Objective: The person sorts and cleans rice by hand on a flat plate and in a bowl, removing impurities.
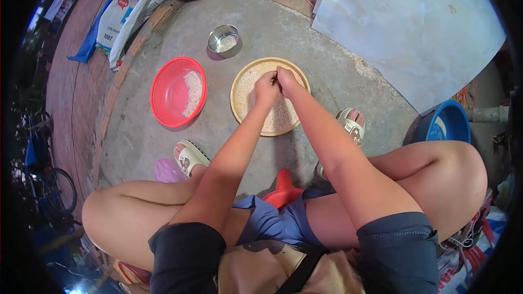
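Note:
A round yellow winnowing tray (236, 110) lies on the concrete floor in front of me, with pale grains, which look like rice, spread over it. Both hands are above the grains and close together, almost touching. My left hand (267, 90) has its fingers curled closed. My right hand (286, 81) is closed too, its thumb side against the left fingers. Whatever they hold is hidden or too small to name. A red plastic basin (169, 93) on the left has white grains along its right side. Behind it is a metal bowl (233, 51) with some pale grains inside.
Sandalled feet (189, 158) flank the tray. A pink plastic bag (169, 171) lies near the left foot. Printed sacks (122, 19) rest at upper left. At the right are a large pale panel (408, 27) and a blue tub (452, 111). A red plastic stool (282, 190) is under me.

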The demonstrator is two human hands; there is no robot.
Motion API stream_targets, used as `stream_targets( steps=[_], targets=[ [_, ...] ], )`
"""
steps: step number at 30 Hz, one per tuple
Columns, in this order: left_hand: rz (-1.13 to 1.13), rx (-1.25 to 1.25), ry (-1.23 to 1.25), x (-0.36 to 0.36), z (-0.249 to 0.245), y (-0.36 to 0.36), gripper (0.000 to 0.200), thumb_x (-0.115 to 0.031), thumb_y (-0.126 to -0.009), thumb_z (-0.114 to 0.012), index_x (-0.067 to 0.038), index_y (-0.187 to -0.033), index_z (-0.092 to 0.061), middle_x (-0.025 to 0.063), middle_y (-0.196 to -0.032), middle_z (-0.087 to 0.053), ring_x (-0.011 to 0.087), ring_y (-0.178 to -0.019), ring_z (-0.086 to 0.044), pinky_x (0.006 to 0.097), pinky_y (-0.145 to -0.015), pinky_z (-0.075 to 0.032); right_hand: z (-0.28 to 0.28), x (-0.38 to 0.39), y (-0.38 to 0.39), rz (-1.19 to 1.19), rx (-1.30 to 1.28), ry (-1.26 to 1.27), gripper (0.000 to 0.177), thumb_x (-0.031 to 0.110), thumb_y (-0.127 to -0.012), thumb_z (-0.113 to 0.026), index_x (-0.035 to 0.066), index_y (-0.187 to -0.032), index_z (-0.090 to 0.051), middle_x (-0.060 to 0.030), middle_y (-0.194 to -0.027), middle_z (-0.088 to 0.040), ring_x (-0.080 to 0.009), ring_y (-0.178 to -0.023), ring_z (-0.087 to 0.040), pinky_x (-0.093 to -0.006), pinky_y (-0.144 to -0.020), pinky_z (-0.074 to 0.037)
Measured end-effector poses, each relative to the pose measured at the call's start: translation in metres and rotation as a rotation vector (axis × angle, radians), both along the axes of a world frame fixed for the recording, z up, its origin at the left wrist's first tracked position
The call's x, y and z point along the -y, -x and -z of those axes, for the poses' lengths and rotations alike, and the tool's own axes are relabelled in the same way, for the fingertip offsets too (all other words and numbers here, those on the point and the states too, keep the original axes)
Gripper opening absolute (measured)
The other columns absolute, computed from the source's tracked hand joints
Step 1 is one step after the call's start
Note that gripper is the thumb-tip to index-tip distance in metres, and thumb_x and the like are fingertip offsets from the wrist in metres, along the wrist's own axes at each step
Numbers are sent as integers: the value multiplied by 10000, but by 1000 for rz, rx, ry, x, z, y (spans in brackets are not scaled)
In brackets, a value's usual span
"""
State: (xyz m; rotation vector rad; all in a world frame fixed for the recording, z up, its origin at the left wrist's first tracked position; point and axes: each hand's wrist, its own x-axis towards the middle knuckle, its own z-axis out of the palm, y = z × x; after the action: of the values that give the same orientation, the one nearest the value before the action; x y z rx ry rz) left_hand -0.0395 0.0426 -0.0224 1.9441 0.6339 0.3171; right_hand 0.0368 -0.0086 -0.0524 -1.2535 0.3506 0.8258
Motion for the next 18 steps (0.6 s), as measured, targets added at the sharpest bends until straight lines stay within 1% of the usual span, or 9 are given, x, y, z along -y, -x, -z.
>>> stream_targets(
  steps=[3, 5, 7, 8, 11, 13, 15, 16, 18],
  targets=[
    [96, 231, -248, 7, 2, -3, 248, -11, -797, -551, -3, -1039, -606, 145, -968, -623, 244, -843, -620, 301, -704, -498, 9, -7, -8, 24, 92, 92, 293, 170, -872, -415, -80, -854, -566, -171, -712, -574, -245, -626, -575, -394, -518, -454],
    [139, 226, -231, 4, 0, 2, 307, -22, -807, -541, -17, -1113, -564, 162, -1094, -576, 282, -961, -582, 337, -797, -479, 15, -15, -15, 86, 22, -21, 264, 132, -856, -416, -84, -845, -568, -172, -713, -578, -255, -604, -571, -401, -519, -455],
    [50, 246, -511, 3, -6, 10, 327, -30, -817, -532, -28, -1144, -548, 169, -1157, -539, 324, -1063, -521, 384, -890, -429, 15, -21, -16, 78, 33, 52, 233, 117, -858, -404, -50, -829, -564, -157, -717, -574, -241, -603, -563, -394, -527, -462],
    [80, 142, -440, -5, -4, 16, 396, -110, -852, -513, -48, -1242, -477, 174, -1273, -462, 343, -1182, -427, 423, -990, -343, 11, -24, -16, 73, 41, 112, 211, 101, -859, -391, -16, -812, -560, -142, -720, -570, -227, -602, -556, -387, -535, -470],
    [-199, -114, -562, -17, 10, 30, 480, -197, -871, -495, -40, -1313, -394, 152, -1373, -371, 331, -1259, -353, 414, -1046, -285, 0, -30, -12, 140, -53, 70, 219, 81, -867, -363, -23, -800, -544, -150, -737, -564, -232, -620, -550, -397, -568, -495],
    [-181, -321, -493, -32, 35, 42, 553, -296, -890, -461, -43, -1362, -326, 137, -1442, -273, 313, -1324, -266, 424, -1093, -203, -8, -45, -10, 135, -78, 146, 207, 55, -869, -342, -36, -818, -520, -150, -727, -551, -238, -621, -544, -410, -590, -505],
    [-4, -259, -756, -35, 42, 51, 570, -318, -887, -460, -49, -1370, -321, 133, -1456, -252, 303, -1344, -234, 427, -1104, -174, 11, -72, -18, 377, -258, -67, 135, 35, -831, -451, -81, -806, -516, -180, -657, -544, -230, -454, -513, -345, -405, -425],
    [-4, -268, -718, -35, 43, 51, 582, -317, -886, -466, -46, -1376, -310, 136, -1458, -251, 298, -1354, -217, 427, -1112, -152, 23, -87, -25, 274, -236, -272, 259, 107, -878, -462, -127, -985, -491, -214, -835, -564, -277, -643, -596, -365, -516, -517],
    [-54, -256, -699, -34, 47, 48, 582, -313, -884, -470, -45, -1375, -311, 133, -1454, -262, 296, -1353, -221, 427, -1112, -152, 4, -123, -45, 76, -230, -482, 451, 249, -917, -453, -109, -1186, -400, -224, -1109, -518, -355, -907, -583, -453, -715, -550]
  ],
)
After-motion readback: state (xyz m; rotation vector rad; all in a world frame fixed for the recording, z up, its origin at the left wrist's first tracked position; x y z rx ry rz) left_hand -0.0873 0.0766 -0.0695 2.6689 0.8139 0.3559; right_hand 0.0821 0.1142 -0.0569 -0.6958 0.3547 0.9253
